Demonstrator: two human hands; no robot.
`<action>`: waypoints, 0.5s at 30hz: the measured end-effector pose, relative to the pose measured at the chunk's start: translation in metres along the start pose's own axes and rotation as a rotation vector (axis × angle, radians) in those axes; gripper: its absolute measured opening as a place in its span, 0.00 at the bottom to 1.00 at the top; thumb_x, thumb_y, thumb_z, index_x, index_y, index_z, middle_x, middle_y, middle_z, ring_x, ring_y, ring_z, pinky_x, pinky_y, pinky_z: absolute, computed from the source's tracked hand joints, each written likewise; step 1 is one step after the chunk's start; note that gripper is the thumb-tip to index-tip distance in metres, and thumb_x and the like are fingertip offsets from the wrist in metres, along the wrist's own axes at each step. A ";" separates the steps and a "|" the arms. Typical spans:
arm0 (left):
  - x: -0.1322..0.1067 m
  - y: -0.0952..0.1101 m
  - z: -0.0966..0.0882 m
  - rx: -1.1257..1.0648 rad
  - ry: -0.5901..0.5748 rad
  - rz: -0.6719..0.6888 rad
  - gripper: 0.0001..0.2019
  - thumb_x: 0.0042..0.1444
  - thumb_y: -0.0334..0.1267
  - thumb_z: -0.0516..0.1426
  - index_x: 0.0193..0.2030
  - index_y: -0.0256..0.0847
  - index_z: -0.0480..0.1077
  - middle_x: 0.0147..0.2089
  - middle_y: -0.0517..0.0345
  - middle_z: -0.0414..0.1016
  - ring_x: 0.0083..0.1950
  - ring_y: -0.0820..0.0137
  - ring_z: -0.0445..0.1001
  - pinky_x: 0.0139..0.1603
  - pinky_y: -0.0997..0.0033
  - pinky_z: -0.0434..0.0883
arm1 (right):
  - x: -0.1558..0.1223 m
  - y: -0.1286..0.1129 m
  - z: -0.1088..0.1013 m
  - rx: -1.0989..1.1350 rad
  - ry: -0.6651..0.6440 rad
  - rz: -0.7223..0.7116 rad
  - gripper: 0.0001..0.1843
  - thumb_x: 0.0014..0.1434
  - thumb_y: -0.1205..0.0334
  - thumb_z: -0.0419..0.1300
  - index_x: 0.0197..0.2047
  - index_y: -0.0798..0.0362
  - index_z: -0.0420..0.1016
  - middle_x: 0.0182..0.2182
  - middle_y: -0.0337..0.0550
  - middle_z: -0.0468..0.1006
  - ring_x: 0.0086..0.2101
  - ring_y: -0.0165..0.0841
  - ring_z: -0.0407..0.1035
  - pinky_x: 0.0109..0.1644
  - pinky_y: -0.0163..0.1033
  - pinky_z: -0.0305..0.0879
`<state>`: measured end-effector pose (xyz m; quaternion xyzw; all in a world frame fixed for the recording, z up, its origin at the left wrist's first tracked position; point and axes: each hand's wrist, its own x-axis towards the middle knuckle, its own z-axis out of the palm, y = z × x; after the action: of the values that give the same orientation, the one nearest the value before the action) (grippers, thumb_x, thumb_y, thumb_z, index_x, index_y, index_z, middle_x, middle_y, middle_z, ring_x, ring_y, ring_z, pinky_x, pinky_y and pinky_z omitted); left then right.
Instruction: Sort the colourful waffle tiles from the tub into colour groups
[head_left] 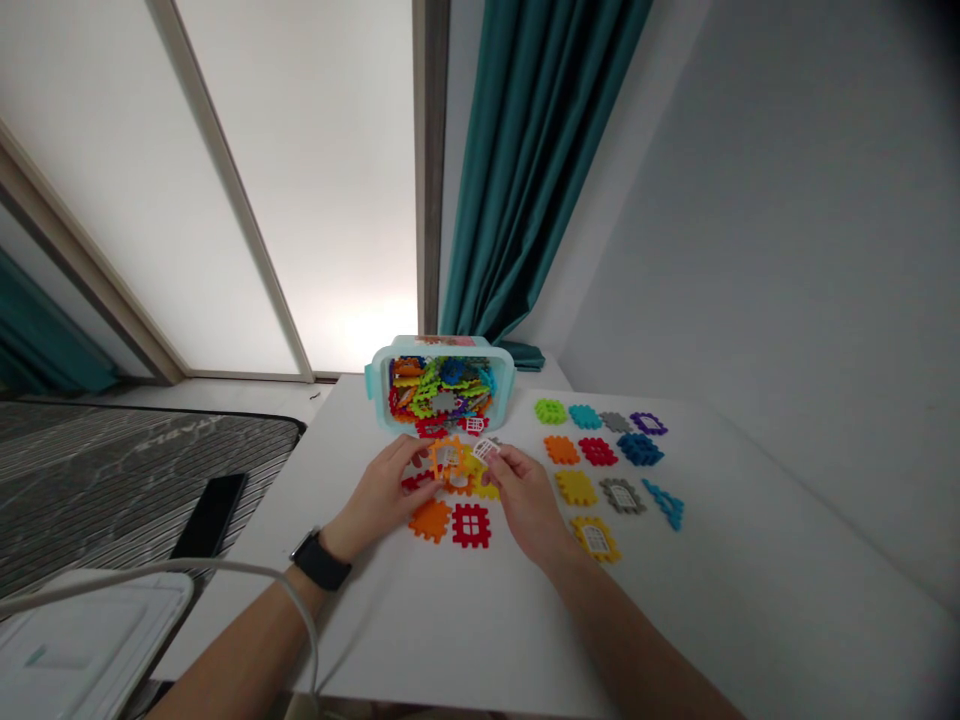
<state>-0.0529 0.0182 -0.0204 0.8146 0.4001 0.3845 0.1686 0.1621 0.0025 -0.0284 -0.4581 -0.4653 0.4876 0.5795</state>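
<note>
The left hand (382,490) holds an orange frame tile (442,456) with its fingers pressed together and curled against the tile's edge, just above a red tile (417,482) on the white table (450,640). The right hand (529,495) pinches a small white window insert (486,450) between thumb and forefinger, right beside the orange frame tile, with its other fingers curled beneath. Directly below the hands lie a yellow tile (484,486), a solid orange tile (430,520) and a red grid tile (471,526). Beyond them, a tipped plastic tub (442,350) with turquoise clips lies packed with multicoloured tiles; a strip along its far edge is too small to read. A red window tile (471,424) lies against the tub's near rim. To the right, loose tiles lie in rough rows, including green (550,411), purple (649,423), blue (640,449) and a yellow frame (595,539). No lettering is legible on any tile. A black wristwatch (321,560) circles the left wrist, and a white cable (225,568) runs beside that forearm. A black phone (210,515) lies on a striped mattress (112,480) left of the table, and a teal curtain (525,150) hangs behind.
</note>
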 end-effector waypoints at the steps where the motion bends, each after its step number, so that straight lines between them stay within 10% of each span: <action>1: 0.000 0.000 0.000 -0.006 -0.005 0.000 0.20 0.60 0.41 0.60 0.58 0.42 0.67 0.45 0.51 0.74 0.44 0.62 0.75 0.47 0.60 0.75 | 0.000 -0.001 0.001 0.032 0.003 0.008 0.16 0.54 0.48 0.67 0.30 0.51 0.71 0.24 0.34 0.70 0.27 0.30 0.63 0.33 0.35 0.60; 15: -0.001 0.006 0.009 -0.233 -0.030 -0.178 0.24 0.55 0.39 0.64 0.58 0.42 0.67 0.40 0.56 0.80 0.40 0.65 0.78 0.47 0.63 0.75 | -0.004 -0.002 0.005 0.013 -0.059 0.025 0.19 0.55 0.42 0.65 0.33 0.51 0.75 0.32 0.41 0.79 0.33 0.37 0.72 0.37 0.41 0.71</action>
<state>-0.0432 0.0144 -0.0231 0.7565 0.4209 0.3997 0.3013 0.1566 -0.0016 -0.0264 -0.4454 -0.4735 0.5111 0.5623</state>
